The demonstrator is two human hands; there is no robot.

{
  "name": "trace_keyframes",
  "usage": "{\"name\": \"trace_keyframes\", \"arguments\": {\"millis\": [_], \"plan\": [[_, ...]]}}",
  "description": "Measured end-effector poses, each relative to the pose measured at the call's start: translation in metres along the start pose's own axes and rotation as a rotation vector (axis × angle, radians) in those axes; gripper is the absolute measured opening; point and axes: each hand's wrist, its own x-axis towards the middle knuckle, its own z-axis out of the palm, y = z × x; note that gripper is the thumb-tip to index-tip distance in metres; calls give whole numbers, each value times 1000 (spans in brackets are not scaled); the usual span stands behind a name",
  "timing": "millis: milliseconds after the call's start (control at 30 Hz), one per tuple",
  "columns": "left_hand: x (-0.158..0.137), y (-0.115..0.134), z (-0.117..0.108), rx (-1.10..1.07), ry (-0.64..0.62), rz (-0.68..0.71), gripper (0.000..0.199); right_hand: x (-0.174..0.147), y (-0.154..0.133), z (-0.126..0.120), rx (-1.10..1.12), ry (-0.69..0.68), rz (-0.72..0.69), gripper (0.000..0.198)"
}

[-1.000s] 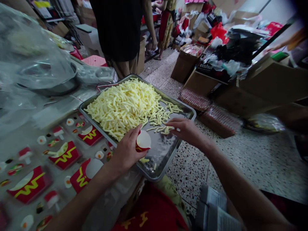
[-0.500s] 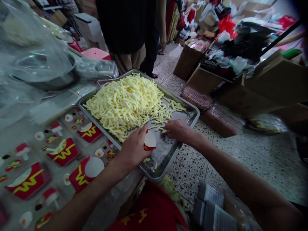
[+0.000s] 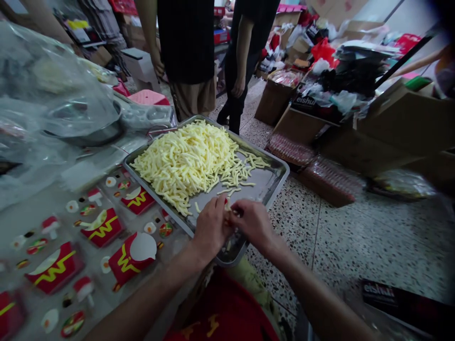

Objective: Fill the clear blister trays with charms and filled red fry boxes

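My left hand (image 3: 212,229) is closed around a small red carton (image 3: 226,201), the kind used for fries; only a sliver of it shows between the fingers. Against it, my right hand (image 3: 255,226) has its fingertips pinched together at the carton's opening, and what they hold is hidden. Both hands are over the near corner of a metal tray (image 3: 265,190). A heap of pale yellow fry-shaped sticks (image 3: 188,158) fills the tray's far left part, with loose sticks (image 3: 238,175) scattered on its right side.
Left of the tray, red cartons with a yellow zigzag (image 3: 131,258) lie in rows among small food-shaped pieces (image 3: 85,289). Behind them, clear plastic covers a metal bowl (image 3: 103,135). Two people (image 3: 188,57) stand beyond the tray. Cardboard boxes (image 3: 275,99) crowd the floor at right.
My right hand has come from the loose sticks toward me and left, and now meets my left hand at the carton. The view has shifted slightly, showing more of the people behind.
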Motion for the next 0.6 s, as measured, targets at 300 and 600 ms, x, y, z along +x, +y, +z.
{"name": "trace_keyframes", "arguments": {"millis": [300, 600], "plan": [[-12, -11, -10, -79, 11, 108, 75, -9, -17, -20, 130, -184, -253, 21], [-10, -24, -23, -209, 50, 135, 70, -7, -31, -11, 392, -210, -106, 16]]}}
